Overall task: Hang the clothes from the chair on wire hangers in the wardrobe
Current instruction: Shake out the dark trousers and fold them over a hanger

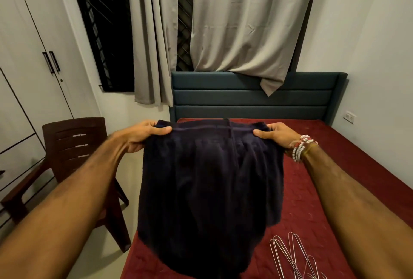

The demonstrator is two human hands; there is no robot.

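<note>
A dark navy garment [207, 191] hangs spread out in front of me, above the red bed [348, 144]. My left hand [143, 134] grips its top left corner, thumb over the seam. My right hand [276, 133], with bead bracelets on the wrist, grips the top right corner. Several wire hangers [292, 256] lie in a pile on the bed at the lower right. The brown plastic chair [73, 144] stands to the left of the bed with nothing visible on its seat. White wardrobe doors [33, 55] at the far left are closed.
A dark blue padded headboard [250, 95] stands at the far end of the bed. Grey curtains [241, 21] hang over a dark barred window. A white wall with a socket [349, 117] runs along the right side.
</note>
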